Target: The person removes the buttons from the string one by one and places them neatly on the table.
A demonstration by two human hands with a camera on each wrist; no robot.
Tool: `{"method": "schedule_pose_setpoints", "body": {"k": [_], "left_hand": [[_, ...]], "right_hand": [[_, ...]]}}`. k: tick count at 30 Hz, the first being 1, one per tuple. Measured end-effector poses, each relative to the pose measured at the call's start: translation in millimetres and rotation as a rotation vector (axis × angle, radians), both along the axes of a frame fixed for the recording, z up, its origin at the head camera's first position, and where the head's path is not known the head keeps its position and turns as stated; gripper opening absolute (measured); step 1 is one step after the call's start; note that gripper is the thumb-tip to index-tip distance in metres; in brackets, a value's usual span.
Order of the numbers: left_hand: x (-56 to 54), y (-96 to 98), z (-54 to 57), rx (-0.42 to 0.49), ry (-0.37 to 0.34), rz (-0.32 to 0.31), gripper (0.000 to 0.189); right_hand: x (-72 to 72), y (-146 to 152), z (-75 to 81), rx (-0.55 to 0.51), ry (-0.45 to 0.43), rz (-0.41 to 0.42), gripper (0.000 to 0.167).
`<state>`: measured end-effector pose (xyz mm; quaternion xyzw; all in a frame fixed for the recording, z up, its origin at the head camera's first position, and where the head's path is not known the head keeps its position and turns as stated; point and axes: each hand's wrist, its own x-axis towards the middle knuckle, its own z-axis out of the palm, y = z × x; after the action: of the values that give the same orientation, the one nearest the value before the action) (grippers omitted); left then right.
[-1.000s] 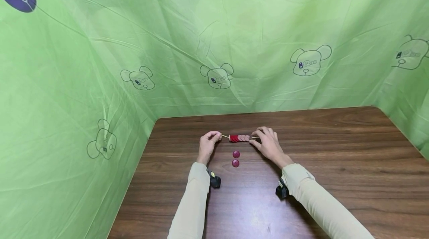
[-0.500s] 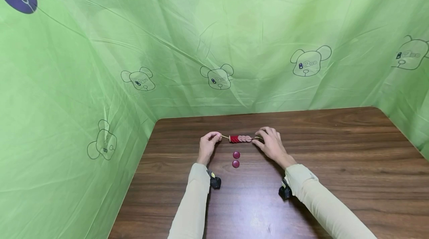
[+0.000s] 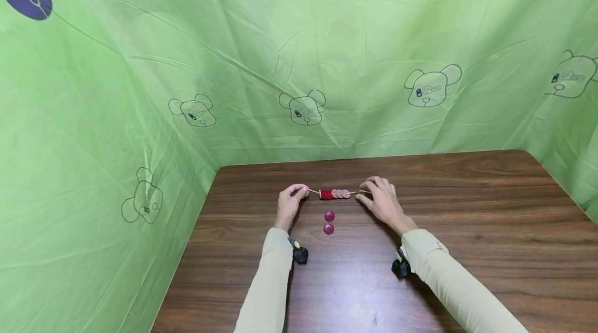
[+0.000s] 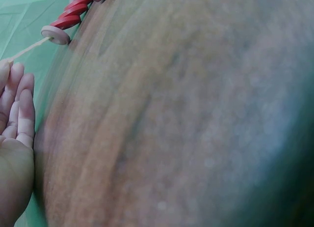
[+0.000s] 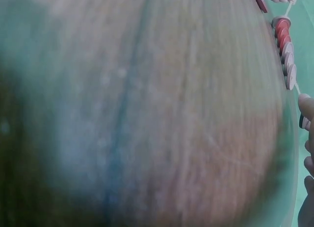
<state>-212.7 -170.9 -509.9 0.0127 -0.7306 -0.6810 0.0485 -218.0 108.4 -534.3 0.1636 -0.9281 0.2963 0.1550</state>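
Note:
Red buttons (image 3: 326,194) and pale pink buttons (image 3: 341,194) are strung side by side on a thin cord (image 3: 313,191) near the table's far side. My left hand (image 3: 290,203) pinches the cord's left end between thumb and fingers; in the left wrist view the cord runs from these fingertips to a pale end button (image 4: 55,34). On the other side, my right hand (image 3: 384,204) pinches the right part of the cord, a short gap away from the last pink button (image 5: 291,77). Something small and dark shows by its thumb in the right wrist view.
Two loose dark-pink buttons, an upper button (image 3: 329,216) and a lower button (image 3: 328,229), lie on the brown wooden table (image 3: 467,229) between the forearms. A green printed curtain (image 3: 355,53) rises behind the table and along its left side.
My right hand has moved right, away from the strung buttons, and more cord shows between it and the last pink button. The row shifted slightly right at first; my left hand stays put.

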Motion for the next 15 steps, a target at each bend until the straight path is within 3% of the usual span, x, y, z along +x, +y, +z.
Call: {"method": "schedule_pose_setpoints", "body": {"k": [15], "left_hand": [[-1.1, -0.4, -0.7, 0.008, 0.002, -0.006, 0.022]], "right_hand": [[-3.1, 11.5, -3.7, 0.007, 0.016, -0.016, 0.032]]}}
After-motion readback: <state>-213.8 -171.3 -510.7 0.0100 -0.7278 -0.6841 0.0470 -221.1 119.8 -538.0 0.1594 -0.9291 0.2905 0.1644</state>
